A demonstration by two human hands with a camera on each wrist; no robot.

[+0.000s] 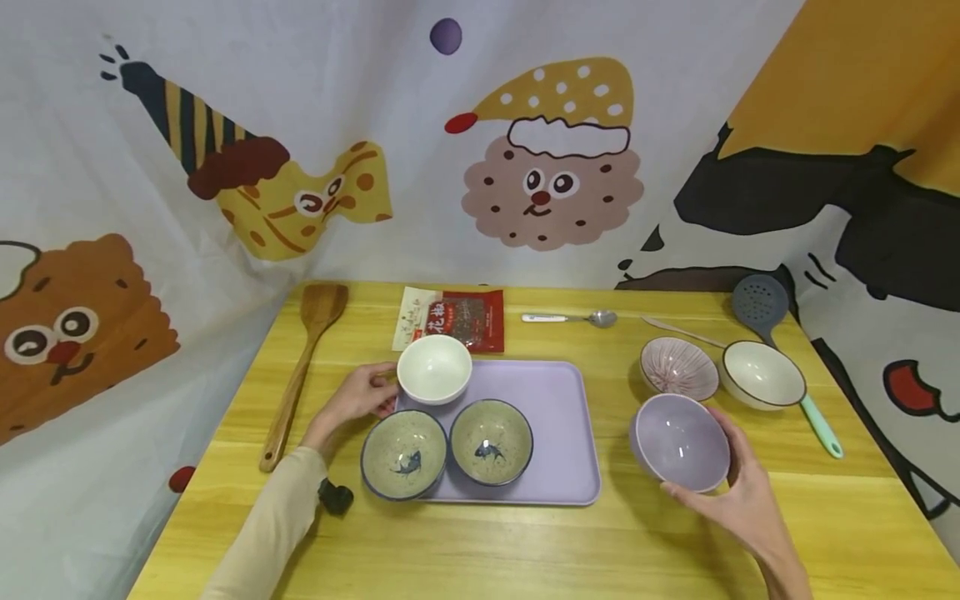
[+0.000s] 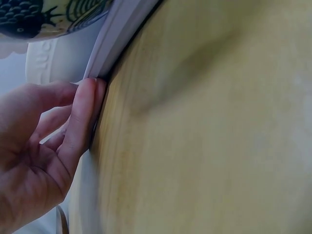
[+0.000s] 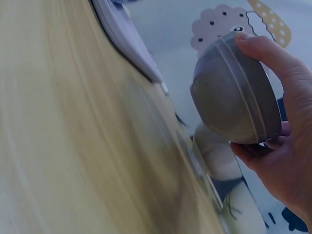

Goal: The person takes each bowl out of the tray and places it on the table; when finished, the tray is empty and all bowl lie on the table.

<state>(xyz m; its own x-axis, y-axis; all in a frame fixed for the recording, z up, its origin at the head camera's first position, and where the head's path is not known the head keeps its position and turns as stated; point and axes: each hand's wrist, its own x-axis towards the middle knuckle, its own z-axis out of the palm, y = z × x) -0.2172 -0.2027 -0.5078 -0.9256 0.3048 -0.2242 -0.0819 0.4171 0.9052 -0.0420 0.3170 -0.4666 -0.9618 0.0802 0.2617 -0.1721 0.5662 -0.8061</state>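
My right hand (image 1: 742, 492) grips a lilac bowl (image 1: 678, 442) by its side, thumb near the rim; in the right wrist view the bowl (image 3: 229, 92) is raised above the table. At the left edge of a lilac tray (image 1: 558, 433), my left hand (image 1: 360, 396) holds the rim with its fingertips, beside a white bowl (image 1: 435, 367). The left wrist view shows those fingers (image 2: 80, 114) on the tray edge. Two speckled bowls with blue fish, a left one (image 1: 401, 454) and a right one (image 1: 491, 442), stand at the tray's left half, the left one overhanging its edge.
A pink-striped bowl (image 1: 678, 367) and a brown-rimmed white bowl (image 1: 763, 375) stand at right, beside a slotted spoon (image 1: 759, 302) with a green handle. Along the back lie a spice packet (image 1: 468, 321) and a spoon (image 1: 600, 318). A wooden spatula (image 1: 300, 375) lies left, near a small black object (image 1: 335, 497).
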